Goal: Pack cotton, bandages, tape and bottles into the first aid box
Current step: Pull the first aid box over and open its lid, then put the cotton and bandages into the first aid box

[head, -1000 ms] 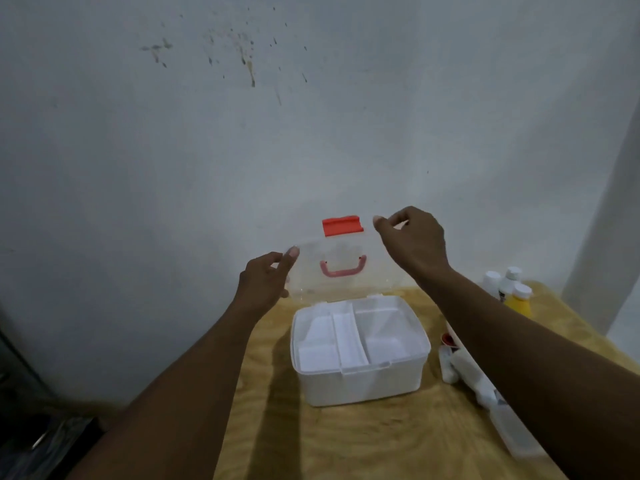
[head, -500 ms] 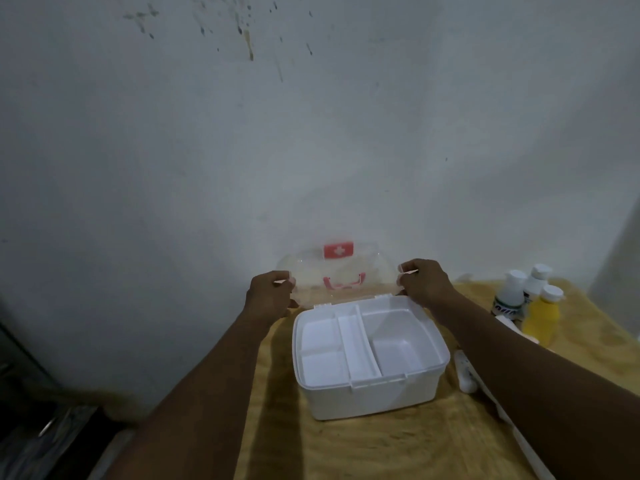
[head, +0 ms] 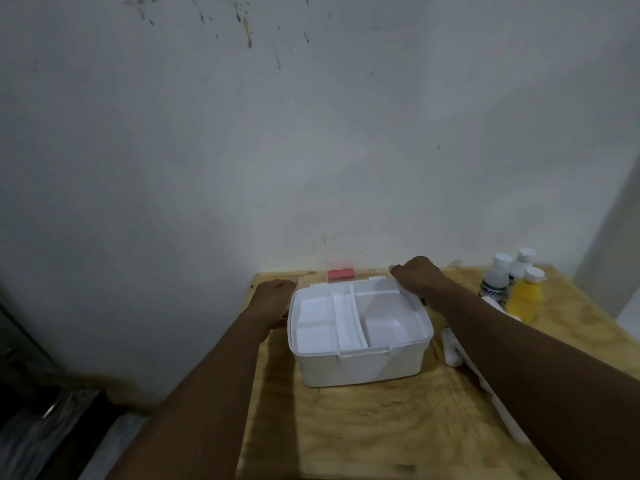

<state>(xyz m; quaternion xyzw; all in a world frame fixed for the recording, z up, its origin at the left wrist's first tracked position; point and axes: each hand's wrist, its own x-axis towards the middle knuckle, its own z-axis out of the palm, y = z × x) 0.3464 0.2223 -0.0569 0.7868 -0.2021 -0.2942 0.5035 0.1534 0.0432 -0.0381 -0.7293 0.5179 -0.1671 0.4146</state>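
Plain whitish wall (head: 311, 150) fills most of the frame, with some brown splatter marks near the top centre, and a plywood table (head: 363, 427) sits pushed up against it in the lower middle and right. The white box (head: 360, 336) is right in the centre of the table, open, and you can see a tray inside split into a few compartments with nothing in them. Its clear lid (head: 341, 276) is down flat on the table just behind the box, against the wall, and the red latch (head: 341, 274) on it is the only bit that really shows up. The left hand (head: 273, 299) is at the box's back left corner, fingers curled in on the lid's left end. The right hand (head: 417, 277) is at the back right corner, also curled over the lid's edge there, though it's a bit blurry so I can't tell how tight that grip is. Over on the right side of the frame there's a little cluster of bottles (head: 512, 278), two pale ones with white caps and a yellow one in front. A couple of white things (head: 450, 348) lie just right of the box, mostly hidden behind the right forearm, can't really make out what they are.
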